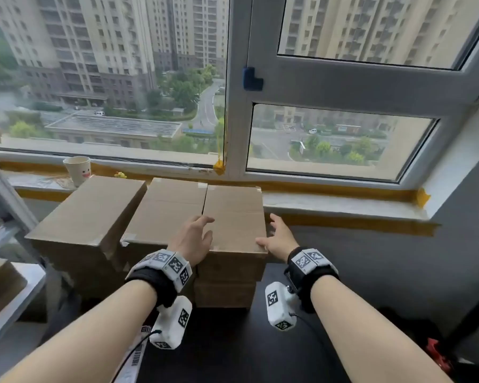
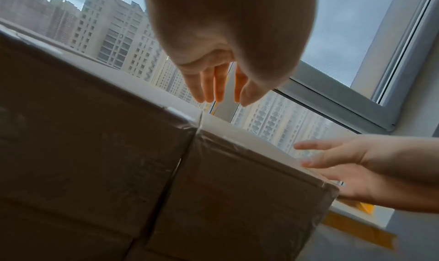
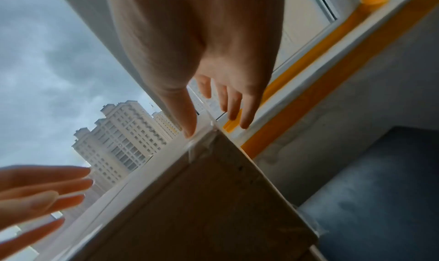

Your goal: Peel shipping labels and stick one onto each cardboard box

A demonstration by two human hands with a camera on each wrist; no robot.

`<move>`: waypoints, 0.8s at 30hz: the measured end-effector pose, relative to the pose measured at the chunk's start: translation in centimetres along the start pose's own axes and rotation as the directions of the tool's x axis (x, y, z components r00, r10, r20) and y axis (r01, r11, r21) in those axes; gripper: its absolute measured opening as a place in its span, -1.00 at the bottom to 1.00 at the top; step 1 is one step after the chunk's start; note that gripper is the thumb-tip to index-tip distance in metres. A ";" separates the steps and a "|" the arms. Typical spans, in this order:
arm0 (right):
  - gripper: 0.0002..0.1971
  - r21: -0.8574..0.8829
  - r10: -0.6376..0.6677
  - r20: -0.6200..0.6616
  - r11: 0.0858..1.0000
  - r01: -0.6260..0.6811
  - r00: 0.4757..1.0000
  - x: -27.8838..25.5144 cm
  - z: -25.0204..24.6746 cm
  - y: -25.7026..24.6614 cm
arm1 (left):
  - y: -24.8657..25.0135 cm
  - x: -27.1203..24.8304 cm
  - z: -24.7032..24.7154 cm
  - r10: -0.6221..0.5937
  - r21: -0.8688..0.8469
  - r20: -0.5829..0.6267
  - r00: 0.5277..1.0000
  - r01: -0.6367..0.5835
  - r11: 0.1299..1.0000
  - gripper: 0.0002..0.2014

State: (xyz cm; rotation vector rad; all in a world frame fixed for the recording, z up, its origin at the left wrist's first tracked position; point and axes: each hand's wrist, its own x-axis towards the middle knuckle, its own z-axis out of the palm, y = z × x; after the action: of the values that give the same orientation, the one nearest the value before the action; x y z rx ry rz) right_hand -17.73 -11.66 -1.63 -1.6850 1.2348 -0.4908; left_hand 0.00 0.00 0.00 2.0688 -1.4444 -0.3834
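Several plain brown cardboard boxes stand stacked below the window. The right-hand top box (image 1: 234, 217) (image 2: 237, 190) (image 3: 202, 208) lies between my hands. My left hand (image 1: 194, 234) (image 2: 221, 77) is over its top with fingers straight and spread, holding nothing. My right hand (image 1: 277, 236) (image 3: 213, 96) is at the box's right edge, fingers extended; its thumb touches the near right top corner. A second box (image 1: 169, 208) adjoins on the left, and a third box (image 1: 89, 214) stands further left. A label strip (image 1: 134, 355) with barcodes lies on the dark table, partly hidden by my left arm.
A paper cup (image 1: 78, 170) and a small yellow toy (image 1: 121, 175) sit on the windowsill (image 1: 343, 203), which is edged with yellow tape. A shelf (image 1: 0, 272) stands at the left. The dark table (image 1: 233, 341) spreads in front; a red object (image 1: 437, 352) lies at its right.
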 end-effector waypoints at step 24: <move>-0.21 0.569 0.029 0.150 0.815 -0.111 0.988 -2.0 -3.2 1.0 | 2.3 -0.5 -0.3 -0.303 -0.508 0.101 0.948 0.311 0.803 -0.39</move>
State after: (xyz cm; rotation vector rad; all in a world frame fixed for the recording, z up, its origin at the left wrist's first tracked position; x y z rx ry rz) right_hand -21.49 -11.40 -0.63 -1.1260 0.9185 -0.6222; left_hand -1.80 -0.02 1.57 1.8358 -0.8678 -0.8247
